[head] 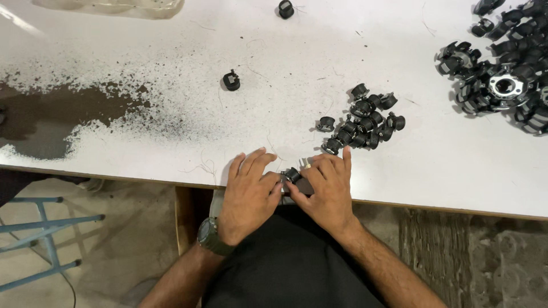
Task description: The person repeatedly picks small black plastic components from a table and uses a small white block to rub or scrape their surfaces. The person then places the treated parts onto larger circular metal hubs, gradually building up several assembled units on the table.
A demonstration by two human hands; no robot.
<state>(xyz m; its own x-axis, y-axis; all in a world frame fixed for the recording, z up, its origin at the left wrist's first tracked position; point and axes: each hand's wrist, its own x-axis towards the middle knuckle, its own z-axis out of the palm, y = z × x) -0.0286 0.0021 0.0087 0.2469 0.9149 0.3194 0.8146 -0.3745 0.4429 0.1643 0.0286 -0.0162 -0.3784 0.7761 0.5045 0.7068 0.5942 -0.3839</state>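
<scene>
My left hand [249, 191] and my right hand [326, 188] meet at the near edge of the white table [171, 131]. Together they pinch one small black round plastic part [291, 174] between thumbs and fingers. A dark watch [213, 238] sits on my left wrist. Just beyond my right hand lies a heap of several matching small black parts [365, 122].
Single black parts lie apart at the table's middle [231, 80] and far edge [285, 8]. A big pile of larger black and metal ring-shaped pieces [502, 74] fills the far right. The table's paint is worn dark at left [51, 117]. A blue metal frame [45, 239] stands on the floor.
</scene>
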